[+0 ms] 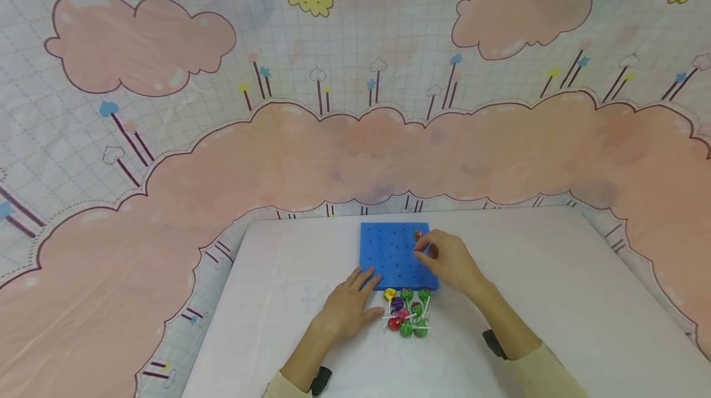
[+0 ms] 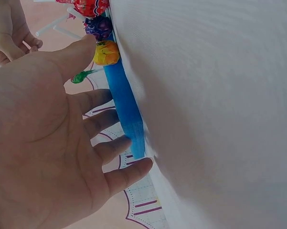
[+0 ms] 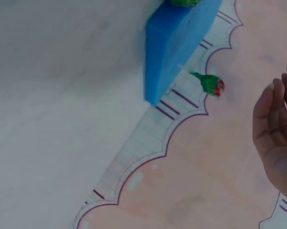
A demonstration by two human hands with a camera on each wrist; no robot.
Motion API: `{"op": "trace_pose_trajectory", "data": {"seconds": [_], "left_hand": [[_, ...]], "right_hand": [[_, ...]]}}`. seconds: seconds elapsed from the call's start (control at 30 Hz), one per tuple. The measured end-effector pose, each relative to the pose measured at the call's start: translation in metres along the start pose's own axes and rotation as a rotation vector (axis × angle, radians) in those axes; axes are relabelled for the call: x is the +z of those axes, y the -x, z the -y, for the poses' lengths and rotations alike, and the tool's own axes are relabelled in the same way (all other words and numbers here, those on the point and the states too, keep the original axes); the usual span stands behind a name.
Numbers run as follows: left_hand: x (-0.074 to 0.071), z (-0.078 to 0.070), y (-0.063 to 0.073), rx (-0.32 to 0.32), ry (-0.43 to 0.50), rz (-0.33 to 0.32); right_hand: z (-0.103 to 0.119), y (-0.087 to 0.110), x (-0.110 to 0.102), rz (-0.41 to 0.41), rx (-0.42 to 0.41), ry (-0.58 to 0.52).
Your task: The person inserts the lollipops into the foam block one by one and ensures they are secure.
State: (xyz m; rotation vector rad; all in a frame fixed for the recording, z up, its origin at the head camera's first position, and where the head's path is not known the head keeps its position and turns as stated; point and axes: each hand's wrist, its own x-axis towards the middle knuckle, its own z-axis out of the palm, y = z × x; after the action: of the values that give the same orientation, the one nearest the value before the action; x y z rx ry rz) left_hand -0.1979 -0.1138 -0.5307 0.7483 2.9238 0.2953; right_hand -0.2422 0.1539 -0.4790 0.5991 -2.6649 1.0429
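Note:
A blue foam board dotted with small holes lies flat on the table. One lollipop stands in it near the far right corner; the right wrist view shows this lollipop in a green and red wrapper, its stick down in the foam. My right hand hovers just by it, thumb and index tips close together, nothing visible between them. With fingers spread, my left hand rests at the board's front left corner. Its thumb reaches beside a yellow lollipop.
In front of the board lies a loose group of lollipops: several green ones, a purple one and a red one, white sticks pointing various ways. The white table meets a cloud-patterned cloth behind.

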Motion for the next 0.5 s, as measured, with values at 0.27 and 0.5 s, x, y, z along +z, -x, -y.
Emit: {"op": "trace_pose_trajectory", "data": {"seconds": [0.27, 0.5], "left_hand": [[0.002, 0.002, -0.002, 0.002, -0.006, 0.005], [0.002, 0.001, -0.001, 0.012, 0.002, -0.005]], "right_hand": [[0.002, 0.013, -0.006, 0.066, -0.017, 0.004], [0.000, 0.021, -0.006, 0.179, 0.026, 0.011]]}}
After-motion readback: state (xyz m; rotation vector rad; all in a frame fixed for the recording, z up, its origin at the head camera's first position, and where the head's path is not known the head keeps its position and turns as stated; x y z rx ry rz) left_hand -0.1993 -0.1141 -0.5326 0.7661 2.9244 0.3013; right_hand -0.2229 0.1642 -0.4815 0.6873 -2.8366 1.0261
